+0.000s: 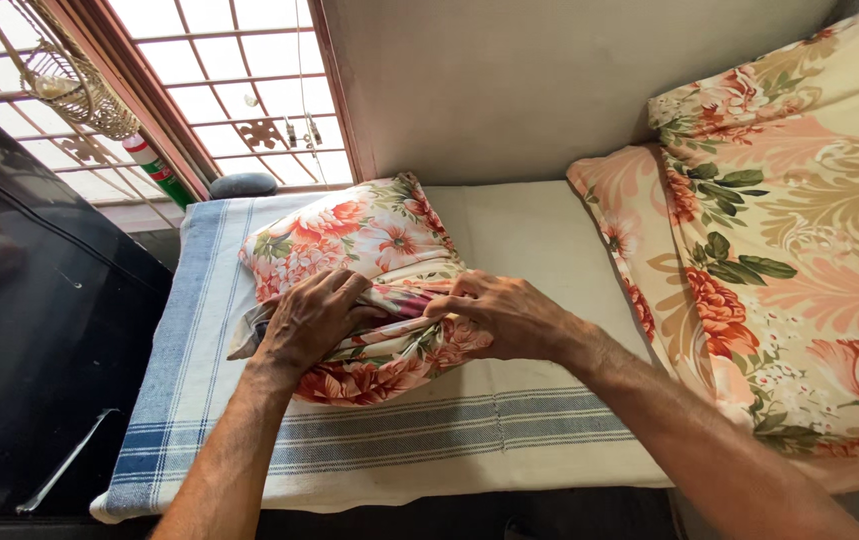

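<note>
A small pillow in a floral cover [349, 235] with red and pink flowers lies on a cream cloth with blue stripes [399, 430]. My left hand [311, 320] presses on the cover's bunched near end, fingers closed into the folds. My right hand [504, 315] grips the same bunched fabric from the right, its fingertips meeting the left hand's at the middle. The pillow's near edge is hidden under both hands.
A large floral pillow [799, 250] leans at the right over another floral cushion [639, 270]. A dark glossy surface [29, 330] lies at the left. A barred window [219, 90] with a hanging basket [74, 85] is behind, next to a plain wall [549, 80].
</note>
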